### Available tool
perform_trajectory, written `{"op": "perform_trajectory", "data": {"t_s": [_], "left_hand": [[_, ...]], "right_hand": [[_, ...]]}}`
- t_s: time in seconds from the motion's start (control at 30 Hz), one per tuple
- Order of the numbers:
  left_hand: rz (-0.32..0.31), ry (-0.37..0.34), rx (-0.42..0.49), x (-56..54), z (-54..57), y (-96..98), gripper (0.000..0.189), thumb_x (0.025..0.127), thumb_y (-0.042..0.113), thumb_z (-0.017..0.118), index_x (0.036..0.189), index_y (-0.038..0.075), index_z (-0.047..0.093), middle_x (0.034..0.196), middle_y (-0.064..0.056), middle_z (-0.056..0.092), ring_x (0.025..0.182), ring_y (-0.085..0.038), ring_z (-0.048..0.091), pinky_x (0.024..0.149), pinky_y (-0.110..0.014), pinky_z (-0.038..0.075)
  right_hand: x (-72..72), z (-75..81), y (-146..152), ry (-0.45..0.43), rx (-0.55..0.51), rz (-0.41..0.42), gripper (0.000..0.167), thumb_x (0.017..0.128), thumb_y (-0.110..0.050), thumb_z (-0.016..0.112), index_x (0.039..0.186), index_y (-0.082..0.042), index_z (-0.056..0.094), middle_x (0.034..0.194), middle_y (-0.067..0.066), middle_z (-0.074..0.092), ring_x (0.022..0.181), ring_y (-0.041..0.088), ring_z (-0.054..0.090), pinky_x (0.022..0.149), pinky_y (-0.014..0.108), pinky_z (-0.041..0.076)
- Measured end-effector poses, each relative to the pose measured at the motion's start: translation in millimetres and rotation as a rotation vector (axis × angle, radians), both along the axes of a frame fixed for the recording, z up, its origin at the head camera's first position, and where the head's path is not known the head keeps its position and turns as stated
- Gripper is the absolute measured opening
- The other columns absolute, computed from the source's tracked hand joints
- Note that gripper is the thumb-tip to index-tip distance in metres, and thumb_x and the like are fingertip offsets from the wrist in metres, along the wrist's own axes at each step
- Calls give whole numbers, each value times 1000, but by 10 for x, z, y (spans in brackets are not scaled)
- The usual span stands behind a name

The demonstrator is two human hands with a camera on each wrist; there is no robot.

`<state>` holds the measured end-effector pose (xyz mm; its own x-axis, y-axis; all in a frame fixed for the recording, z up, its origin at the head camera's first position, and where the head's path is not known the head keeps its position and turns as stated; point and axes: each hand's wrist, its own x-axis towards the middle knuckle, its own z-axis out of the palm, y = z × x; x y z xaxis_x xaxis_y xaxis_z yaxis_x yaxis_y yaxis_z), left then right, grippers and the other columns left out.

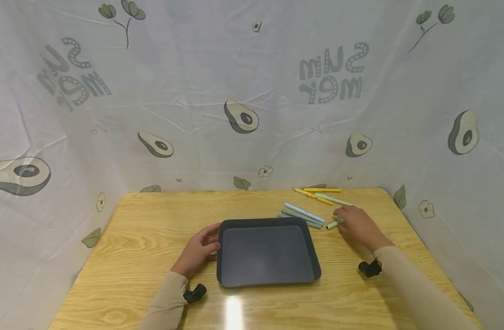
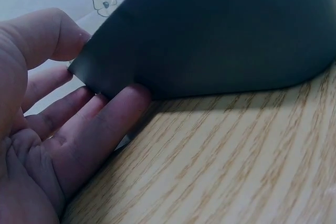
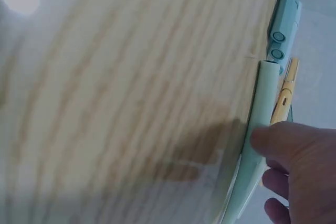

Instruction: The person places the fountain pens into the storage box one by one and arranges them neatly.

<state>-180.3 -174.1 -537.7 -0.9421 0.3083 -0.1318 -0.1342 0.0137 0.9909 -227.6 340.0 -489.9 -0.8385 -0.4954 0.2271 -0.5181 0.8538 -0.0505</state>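
A dark grey rectangular tray (image 1: 268,282) lies on the wooden table. My left hand (image 1: 201,247) is at its left side, the thumb tip by the rim and the fingertips against the outer wall (image 2: 220,40) in the left wrist view. To the right of the tray, my right hand (image 1: 357,224) pinches a pale green pen (image 1: 334,223). In the right wrist view the thumb presses on this pen (image 3: 265,93), with the other fingers curled behind it. Blue and grey-green pens (image 1: 304,213) lie close together behind the tray's right back corner.
Two yellow pens (image 1: 322,189) and another pale green pen (image 1: 334,198) lie near the table's back edge. A pale curtain printed with avocados (image 1: 241,117) hangs behind the table (image 1: 152,229) and at both sides.
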Motion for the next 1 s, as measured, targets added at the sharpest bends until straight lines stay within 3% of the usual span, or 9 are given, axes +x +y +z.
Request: {"op": "perform_trajectory", "data": {"t_s": [0.2,0.53,0.67,0.8,0.9,1.0], "left_hand": [[2,9,-4,-21,15,19,63,98,1,64,156,13,44,150,-21,52,129,-35,58,82,-41,60],[21,-6,-12,12,4,-16,63,98,1,63,157,13,43,154,-18,48,128,-34,58,82,-42,60],[27,-5,-18,14,-2,-11,64,98,2,64,157,13,43,154,-19,49,126,-33,59,82,-41,60],[28,-3,-19,17,-8,-7,64,98,2,65,157,12,43,153,-19,49,126,-32,60,82,-41,60],[26,-3,-24,14,-6,-5,64,98,2,64,157,13,43,153,-19,49,125,-33,60,82,-42,60],[23,-4,-26,8,10,0,64,98,2,64,157,13,43,153,-19,49,126,-33,60,82,-42,60]], "right_hand": [[6,81,8,-33,-9,-26,10,87,-1,76,95,-6,72,89,6,64,79,26,61,69,46,54],[52,50,-41,-174,-16,-35,6,92,-10,76,95,-12,71,85,-5,59,74,11,54,66,37,51],[80,75,-15,-265,-67,-172,7,95,-14,73,90,-12,68,78,-3,58,66,13,49,60,36,43],[94,131,30,-374,-134,-317,19,97,-18,71,101,0,66,82,8,66,66,19,55,59,38,45],[122,164,33,-400,-162,-371,28,96,-19,71,105,6,62,86,14,67,68,22,58,59,41,49],[156,173,20,-388,-183,-401,22,95,-17,72,98,3,61,81,11,63,65,21,53,57,38,45]]}}
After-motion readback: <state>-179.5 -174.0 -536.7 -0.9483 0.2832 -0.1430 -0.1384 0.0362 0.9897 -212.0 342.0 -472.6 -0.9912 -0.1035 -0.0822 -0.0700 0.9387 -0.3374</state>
